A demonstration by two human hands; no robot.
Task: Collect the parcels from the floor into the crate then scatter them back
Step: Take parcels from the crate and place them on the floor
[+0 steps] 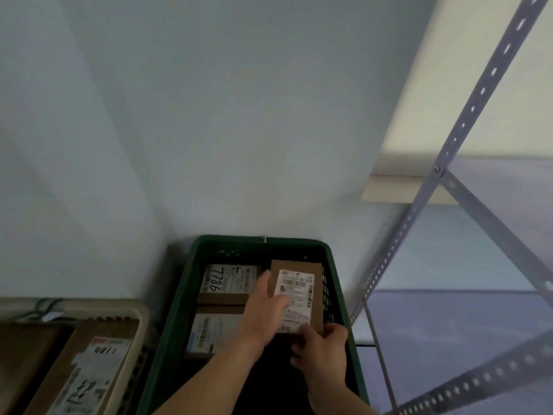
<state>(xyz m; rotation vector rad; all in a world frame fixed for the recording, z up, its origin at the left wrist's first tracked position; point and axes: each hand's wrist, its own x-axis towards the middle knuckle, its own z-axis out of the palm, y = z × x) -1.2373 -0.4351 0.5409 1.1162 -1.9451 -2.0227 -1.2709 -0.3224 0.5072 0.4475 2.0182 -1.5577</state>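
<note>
Left hand (266,310), right hand (324,350) grip parcel (299,290) over crate (169,324), fingers curled round it. Two more parcels (227,283) inside; collecting seemingly underway, scattering left.

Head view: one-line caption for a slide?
The left hand and right hand hold a labelled parcel at a green crate.

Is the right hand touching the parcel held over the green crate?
Touching. Head view: the right hand pinches the parcel at its near corner, thumb on top.
</note>
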